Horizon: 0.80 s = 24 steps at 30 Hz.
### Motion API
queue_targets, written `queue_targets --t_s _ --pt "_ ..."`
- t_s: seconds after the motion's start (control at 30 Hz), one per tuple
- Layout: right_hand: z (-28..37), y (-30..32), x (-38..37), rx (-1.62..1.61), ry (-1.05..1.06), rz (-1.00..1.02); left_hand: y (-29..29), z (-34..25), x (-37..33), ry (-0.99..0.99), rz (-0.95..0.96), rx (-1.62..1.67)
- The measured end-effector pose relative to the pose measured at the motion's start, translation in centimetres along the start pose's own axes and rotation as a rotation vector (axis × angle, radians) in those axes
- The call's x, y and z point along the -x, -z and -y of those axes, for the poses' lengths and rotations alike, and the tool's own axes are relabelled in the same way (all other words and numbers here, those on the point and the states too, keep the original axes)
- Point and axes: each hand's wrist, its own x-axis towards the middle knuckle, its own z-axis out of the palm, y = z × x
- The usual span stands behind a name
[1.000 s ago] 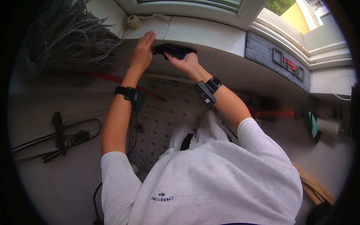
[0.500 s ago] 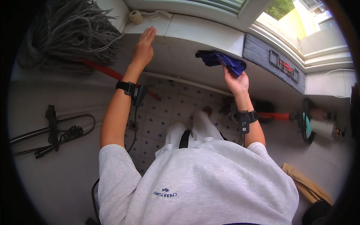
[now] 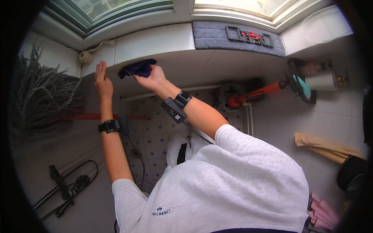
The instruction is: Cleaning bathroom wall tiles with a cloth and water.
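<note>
Grips a crumpled dark blue cloth (image 3: 136, 69) in the right hand (image 3: 151, 80), thumb at the near edge, fingers mostly hidden; impossible to tell how tightly curled. Lies at the wall (image 3: 194, 70) under the window ledge (image 3: 155, 42), just left of the right palm. Runs lengthwise from side to side on a slant, one end pointing left toward the left hand (image 3: 103, 84), the other rightward and nearer the ledge. Holds the left hand empty and flat, fingers together, pointing away from the body. Shows a grey mop (image 3: 46, 93) left of that hand.
</note>
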Motion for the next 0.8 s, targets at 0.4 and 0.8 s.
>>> queue_targets --t_s 0.4,0.8 --pt "27.2 -0.4 17.0 0.348 0.711 -0.134 -6.6 -5.5 5.2 0.570 -0.154 0.287" --pt "40.6 10.2 11.5 -2.671 -0.525 1.393 -14.5 -14.8 0.5 1.737 0.010 1.633"
